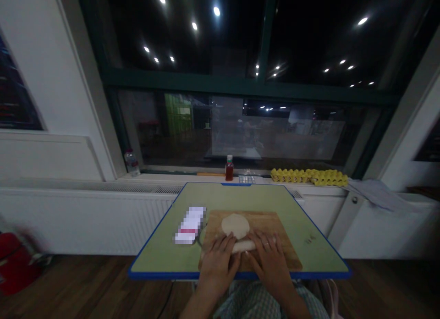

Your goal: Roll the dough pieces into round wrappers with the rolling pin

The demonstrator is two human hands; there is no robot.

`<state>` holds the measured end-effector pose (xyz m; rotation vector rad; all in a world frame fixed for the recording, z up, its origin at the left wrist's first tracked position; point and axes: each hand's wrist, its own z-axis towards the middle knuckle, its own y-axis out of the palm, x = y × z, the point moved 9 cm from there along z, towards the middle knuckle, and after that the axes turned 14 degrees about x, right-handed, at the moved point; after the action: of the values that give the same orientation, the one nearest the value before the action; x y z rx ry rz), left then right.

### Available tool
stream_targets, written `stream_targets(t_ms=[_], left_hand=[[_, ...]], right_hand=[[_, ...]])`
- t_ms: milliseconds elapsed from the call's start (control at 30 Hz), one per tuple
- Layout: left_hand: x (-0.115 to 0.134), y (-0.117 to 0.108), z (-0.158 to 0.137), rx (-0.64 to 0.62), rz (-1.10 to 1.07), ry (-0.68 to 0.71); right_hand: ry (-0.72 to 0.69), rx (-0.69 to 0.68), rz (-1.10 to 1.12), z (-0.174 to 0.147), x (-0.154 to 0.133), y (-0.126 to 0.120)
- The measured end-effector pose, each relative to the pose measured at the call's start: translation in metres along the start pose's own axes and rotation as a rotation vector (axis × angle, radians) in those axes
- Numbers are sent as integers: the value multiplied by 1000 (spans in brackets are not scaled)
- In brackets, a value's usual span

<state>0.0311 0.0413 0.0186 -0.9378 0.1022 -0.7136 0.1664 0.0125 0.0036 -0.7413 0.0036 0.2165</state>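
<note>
On a wooden cutting board (275,222) lies a flat round of pale dough (235,224). A pale rolling pin (243,246) lies crosswise at the dough's near edge, its ends hidden under my hands. My left hand (220,257) covers the left end, with the fingers over the top and the thumb on the near side. The right end is under my right hand (270,255), whose fingers reach forward over it and whose thumb points inward. Both hands rest low over the board.
The board sits on a green folding table (165,259) with a blue rim. A lit phone (190,225) lies left of the board. Along the windowsill stand a red sauce bottle (229,168), a water bottle (132,163) and yellow egg trays (309,177). A grey cloth (378,193) lies right.
</note>
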Motion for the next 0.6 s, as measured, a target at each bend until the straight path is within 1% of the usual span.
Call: stream_targets(t_ms=[133,200,267,333,433,467,500,533,567,600], left_hand=[[8,-10,-14,46,-49,128],[3,-16,-19,79,-50,129],[-12,-28,-20,170,-27,51],[-33,-45,-17,319,-9,-70],[-64,-72,-10,578,-28,-218],[-71,-76,-5,629,-46,-239],[-77,-75,1,633,-63,-255],[-80,-66,10,560,-69,-266],[-84,-53,18,452,-64,-286],[-83,-36,25,304,-67,-285]], right_hand=[[-5,-20,33,4,5,-3],[-32,-56,73,9,3,-4],[-67,-92,100,14,1,-3],[-61,-96,79,19,7,-2],[46,-28,58,28,29,-6],[105,17,89,32,38,-9],[181,77,146,36,47,-12],[267,137,230,40,56,-14],[363,194,342,42,64,-14],[480,235,473,43,72,-11]])
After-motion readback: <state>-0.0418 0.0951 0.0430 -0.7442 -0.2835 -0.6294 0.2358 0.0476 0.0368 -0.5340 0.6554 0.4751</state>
